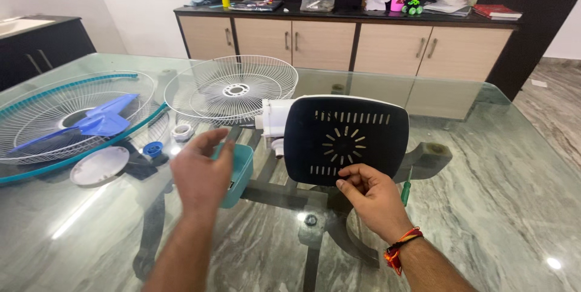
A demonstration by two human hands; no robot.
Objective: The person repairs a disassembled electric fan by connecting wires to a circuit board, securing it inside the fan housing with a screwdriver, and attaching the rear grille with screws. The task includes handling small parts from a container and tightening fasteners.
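Observation:
My right hand grips the lower edge of a dark vented fan motor housing with a white motor body behind it, held upright above the glass table. My left hand hovers with its fingers apart, just in front of a teal plastic part lying on the glass; I cannot tell whether it touches the part. A green-handled screwdriver lies right of my right hand.
A white wire fan guard sits behind. At left, another guard with a teal rim holds blue fan blades. A white disc, a blue cap and a white ring lie nearby. Cabinets with bottles stand at the back.

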